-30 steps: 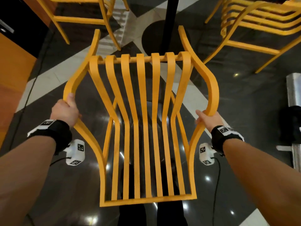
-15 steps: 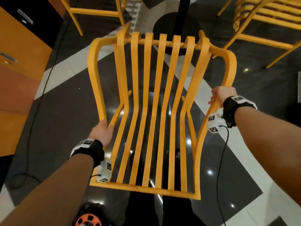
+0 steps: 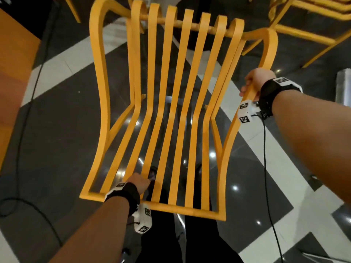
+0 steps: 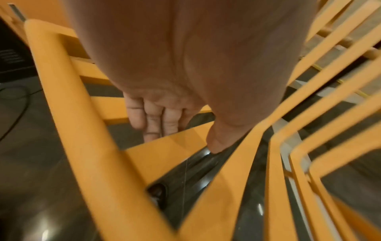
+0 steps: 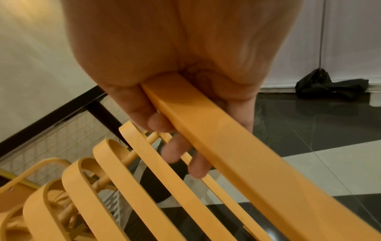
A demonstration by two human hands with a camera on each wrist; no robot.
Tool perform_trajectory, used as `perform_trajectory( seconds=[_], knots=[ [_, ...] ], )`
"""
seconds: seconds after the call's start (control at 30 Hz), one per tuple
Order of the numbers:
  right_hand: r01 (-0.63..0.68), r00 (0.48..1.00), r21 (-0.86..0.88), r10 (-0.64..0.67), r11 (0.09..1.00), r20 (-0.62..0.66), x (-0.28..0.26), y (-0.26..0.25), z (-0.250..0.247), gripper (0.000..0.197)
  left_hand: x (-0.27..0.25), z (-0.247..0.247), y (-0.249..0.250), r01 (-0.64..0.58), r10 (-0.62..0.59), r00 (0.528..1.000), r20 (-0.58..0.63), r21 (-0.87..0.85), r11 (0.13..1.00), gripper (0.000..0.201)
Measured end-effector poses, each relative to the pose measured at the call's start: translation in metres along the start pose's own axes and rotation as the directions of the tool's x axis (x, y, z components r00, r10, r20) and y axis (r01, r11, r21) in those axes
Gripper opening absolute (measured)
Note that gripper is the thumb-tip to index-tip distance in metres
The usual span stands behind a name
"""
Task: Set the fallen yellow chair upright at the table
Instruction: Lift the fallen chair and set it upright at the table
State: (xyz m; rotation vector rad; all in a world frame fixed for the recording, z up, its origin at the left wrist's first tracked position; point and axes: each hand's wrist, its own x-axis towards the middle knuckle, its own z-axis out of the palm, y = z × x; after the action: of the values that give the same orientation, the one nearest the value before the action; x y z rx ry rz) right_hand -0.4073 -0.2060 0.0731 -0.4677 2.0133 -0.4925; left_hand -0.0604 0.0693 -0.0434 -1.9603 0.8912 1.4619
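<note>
The yellow slatted chair (image 3: 98, 54) fills the head view, seen from behind its back, held over the dark floor. My left hand (image 3: 139, 182) is low on the backrest, near the bottom rail. In the left wrist view this hand (image 4: 156, 117) has its fingers behind a slat (image 4: 171, 146) and its thumb in front of it. My right hand (image 3: 254, 80) grips the chair's right side rail high up. The right wrist view shows that hand (image 5: 206, 73) with fingers and thumb wrapped round the flat rail (image 5: 226, 146).
More yellow chairs (image 3: 313, 21) stand at the upper right, and a chair leg (image 3: 73, 8) shows at the upper left. A black table post (image 5: 97, 110) rises beyond the chair. An orange cabinet (image 3: 13, 63) stands left, with a black cable (image 3: 24, 130) on the floor.
My left hand has left the left side rail and slid down to a slat near the bottom of the backrest. The chair has swung closer. My right hand has kept its grip.
</note>
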Motion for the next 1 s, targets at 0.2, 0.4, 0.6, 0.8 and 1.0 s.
perform_trajectory(
  seconds=[0.2,0.4,0.6,0.8,1.0],
  knots=[
    [0.139,0.986,-0.493,-0.164,0.859,-0.007,-0.029,0.035,-0.006,0.078,-0.022,-0.012,0.006,-0.100,0.102,0.995,-0.013,0.122,0.987,0.056],
    [0.386,0.856,-0.807,0.152,0.447,0.494,-0.148,0.125,0.003,0.075,-0.069,-0.057,0.032,-0.204,0.221,0.973,-0.070,0.194,0.960,0.089],
    [0.436,0.887,-0.876,0.064,0.205,0.457,-0.186,0.147,-0.007,0.124,-0.127,-0.108,0.072,-0.335,0.415,0.867,-0.277,0.291,0.896,0.059],
    [0.416,0.906,-0.858,-0.053,0.302,0.420,-0.198,0.085,-0.008,0.062,-0.152,-0.172,0.062,-0.508,0.668,0.663,-0.337,0.452,0.733,0.060],
    [0.414,0.910,-0.813,-0.210,0.409,0.357,-0.193,0.068,0.003,0.086,-0.150,-0.243,0.056,-0.357,0.684,0.607,-0.404,0.630,0.689,0.047]
  ],
)
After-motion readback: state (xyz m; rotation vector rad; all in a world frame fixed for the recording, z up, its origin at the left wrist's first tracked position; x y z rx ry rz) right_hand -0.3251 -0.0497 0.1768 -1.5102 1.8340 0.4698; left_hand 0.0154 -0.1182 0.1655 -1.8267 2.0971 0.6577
